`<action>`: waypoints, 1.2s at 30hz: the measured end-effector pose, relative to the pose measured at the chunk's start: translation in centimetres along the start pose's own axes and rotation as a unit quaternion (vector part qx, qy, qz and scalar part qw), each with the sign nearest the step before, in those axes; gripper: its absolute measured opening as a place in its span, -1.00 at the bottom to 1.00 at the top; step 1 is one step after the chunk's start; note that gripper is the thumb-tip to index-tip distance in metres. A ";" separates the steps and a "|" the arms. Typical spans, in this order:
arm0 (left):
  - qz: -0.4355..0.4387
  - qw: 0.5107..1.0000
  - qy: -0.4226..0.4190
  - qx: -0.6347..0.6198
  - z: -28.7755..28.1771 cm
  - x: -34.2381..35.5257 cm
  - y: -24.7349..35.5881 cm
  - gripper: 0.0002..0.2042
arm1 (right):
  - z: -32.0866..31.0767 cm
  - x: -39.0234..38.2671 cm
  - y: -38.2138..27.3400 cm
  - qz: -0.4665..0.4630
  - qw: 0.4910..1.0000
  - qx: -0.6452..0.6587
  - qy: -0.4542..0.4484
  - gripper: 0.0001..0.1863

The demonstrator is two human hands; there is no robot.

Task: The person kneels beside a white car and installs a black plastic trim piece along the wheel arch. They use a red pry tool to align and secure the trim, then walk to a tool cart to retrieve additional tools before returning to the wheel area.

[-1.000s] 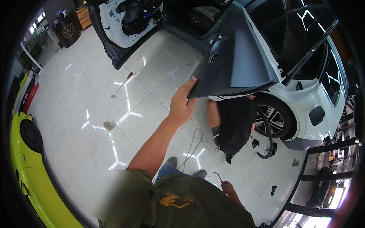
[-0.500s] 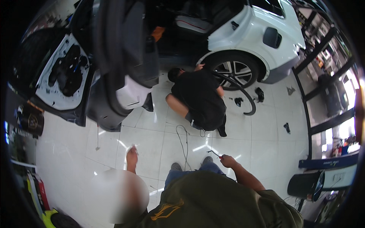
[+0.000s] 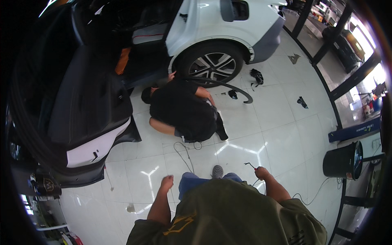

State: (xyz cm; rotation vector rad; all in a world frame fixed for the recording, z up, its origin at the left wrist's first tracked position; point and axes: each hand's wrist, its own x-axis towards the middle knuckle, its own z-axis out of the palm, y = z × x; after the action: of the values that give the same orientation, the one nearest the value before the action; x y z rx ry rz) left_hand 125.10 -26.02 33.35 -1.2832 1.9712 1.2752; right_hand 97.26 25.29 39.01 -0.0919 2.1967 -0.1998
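Note:
My right hand [image 3: 263, 173] grips a trim removal tool [image 3: 251, 165] in front of my body. It has a red handle and a thin dark shaft with a bent tip pointing left. My left hand [image 3: 166, 182] hangs above the white tiled floor, its fingers curled, with nothing visible in them. One grey shoe [image 3: 217, 171] shows below my jeans. Ahead, a person [image 3: 183, 108] in black crouches beside the rear wheel [image 3: 214, 65] of a white car [image 3: 208, 24], by a long curved black trim strip [image 3: 232, 86].
An open car door [image 3: 98, 114] spreads across the left. A thin cable [image 3: 187, 155] lies between me and the crouching person. Black scraps [image 3: 256, 76] lie on the floor near the wheel. A black bin [image 3: 342, 160] stands at right, beside glass panels with dark frames.
My view has turned and moved right, so the car and crouching person appear farther left. My left hand has come nearer my body. The tool stays in my right hand.

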 end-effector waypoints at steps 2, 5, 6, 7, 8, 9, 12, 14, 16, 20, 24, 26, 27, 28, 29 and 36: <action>0.060 0.996 0.055 -0.022 0.3 1.4 5.7 -0.61 | -2.3 -0.3 1.1 0.037 0.998 0.036 -0.024 -0.66; 0.103 0.994 0.038 -0.023 1.6 2.2 15.1 -0.63 | -3.2 0.0 4.7 0.074 0.987 0.133 0.053 -0.66; 0.111 0.993 0.029 -0.016 2.3 2.7 17.3 -0.63 | -3.3 0.3 5.6 0.066 0.985 0.140 0.073 -0.65; 0.106 0.994 -0.002 0.011 2.9 3.5 18.9 -0.64 | -2.8 0.9 6.4 0.058 0.983 0.145 0.091 -0.64; 0.099 0.994 -0.034 0.038 3.6 4.8 19.6 -0.64 | -2.1 1.2 7.3 0.052 0.981 0.151 0.108 -0.64; 0.092 0.991 -0.066 0.065 4.3 6.0 20.3 -0.64 | -1.4 1.3 8.3 0.045 0.979 0.156 0.124 -0.63; 0.132 0.976 -0.066 0.162 7.3 10.3 19.6 -0.66 | 0.2 0.1 8.7 0.058 0.968 0.228 0.088 -0.59; 0.152 0.962 -0.081 0.211 9.7 10.5 21.9 -0.63 | 0.9 -1.2 10.2 0.080 0.964 0.246 0.061 -0.59; 0.188 0.941 -0.094 0.266 12.0 9.4 26.2 -0.58 | 0.4 -3.2 11.3 0.131 0.957 0.257 0.019 -0.61; 0.154 0.946 -0.126 0.257 15.2 11.3 30.9 -0.57 | -1.0 -3.9 14.6 0.172 0.962 0.214 0.005 -0.63; 0.173 0.936 -0.120 0.281 17.0 15.1 38.8 -0.56 | -2.3 -1.8 20.9 0.149 0.965 0.214 0.041 -0.62; 0.140 0.953 -0.100 0.251 18.1 16.5 41.8 -0.55 | -9.2 -0.6 20.0 0.127 0.961 0.240 0.056 -0.60; 0.115 0.964 -0.091 0.221 18.4 17.7 43.7 -0.54 | -16.1 -0.7 16.5 0.132 0.958 0.248 0.061 -0.58; 0.099 0.970 -0.101 0.196 20.0 18.9 46.5 -0.54 | -18.0 1.5 18.4 0.194 0.937 0.288 0.016 -0.57; 0.098 0.973 -0.117 0.174 22.6 19.8 48.5 -0.53 | -15.5 4.5 25.9 0.186 0.923 0.318 0.114 -0.56; 0.122 0.989 -0.040 0.080 26.6 24.0 62.4 -0.54 | -36.2 13.3 21.9 0.100 0.835 0.485 0.240 -0.63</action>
State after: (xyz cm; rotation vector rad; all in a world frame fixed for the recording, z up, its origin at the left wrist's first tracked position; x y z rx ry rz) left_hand 56.28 -5.09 30.72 -0.9242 2.1741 1.2263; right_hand 60.37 49.01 45.59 0.8329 2.2907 -1.3012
